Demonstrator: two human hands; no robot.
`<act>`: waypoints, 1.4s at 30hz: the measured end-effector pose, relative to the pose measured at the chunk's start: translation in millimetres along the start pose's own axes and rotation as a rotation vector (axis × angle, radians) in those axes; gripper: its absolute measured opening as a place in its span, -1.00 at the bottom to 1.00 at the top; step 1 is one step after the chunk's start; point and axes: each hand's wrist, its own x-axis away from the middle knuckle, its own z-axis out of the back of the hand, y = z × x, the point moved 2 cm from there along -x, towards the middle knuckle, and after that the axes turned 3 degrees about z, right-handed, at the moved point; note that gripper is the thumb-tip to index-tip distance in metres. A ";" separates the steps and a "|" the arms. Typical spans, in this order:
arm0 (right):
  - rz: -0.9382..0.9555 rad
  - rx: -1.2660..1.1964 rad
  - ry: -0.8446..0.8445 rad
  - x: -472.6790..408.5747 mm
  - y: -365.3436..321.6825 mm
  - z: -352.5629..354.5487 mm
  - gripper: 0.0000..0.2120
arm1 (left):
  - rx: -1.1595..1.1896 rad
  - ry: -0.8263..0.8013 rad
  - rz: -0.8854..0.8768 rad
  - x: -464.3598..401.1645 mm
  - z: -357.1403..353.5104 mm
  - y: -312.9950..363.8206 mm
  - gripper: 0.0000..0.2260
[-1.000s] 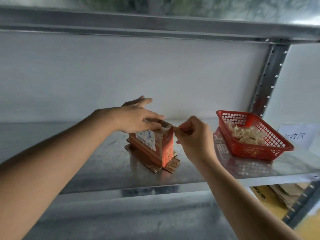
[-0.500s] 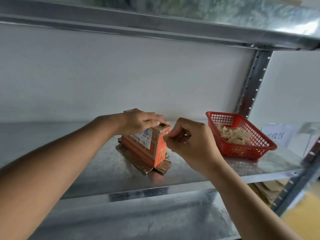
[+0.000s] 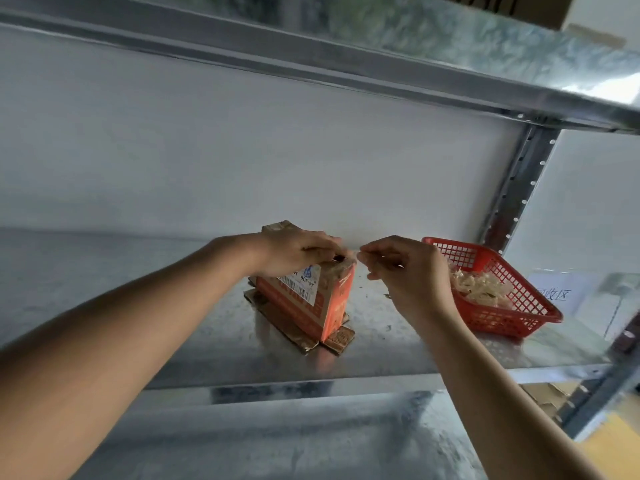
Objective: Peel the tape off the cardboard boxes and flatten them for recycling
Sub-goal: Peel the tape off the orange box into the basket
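Note:
A small orange cardboard box (image 3: 311, 306) with a white barcode label stands on the metal shelf (image 3: 173, 306), its bottom flaps splayed flat under it. My left hand (image 3: 298, 251) grips the top of the box, fingers curled over its upper edge. My right hand (image 3: 401, 268) is just right of the box's top corner, thumb and fingers pinched together on what looks like a thin strip of tape (image 3: 356, 255) coming off that corner. The strip itself is barely visible.
A red plastic basket (image 3: 519, 317) holding peeled tape scraps sits at the right of the shelf. A paper label (image 3: 554, 294) lies behind it. A shelf upright (image 3: 516, 188) rises at the right; another shelf is close overhead. Flattened cardboard (image 3: 543, 396) lies below right.
My right hand has pulled a little to the right, away from the box's top corner. My left hand has stayed on the box top. The view has tilted and shifted.

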 end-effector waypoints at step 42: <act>0.097 0.886 -0.464 -18.5 -81.4 -41.9 -0.65 | -0.032 0.076 0.025 7.7 -2.2 -4.5 -0.70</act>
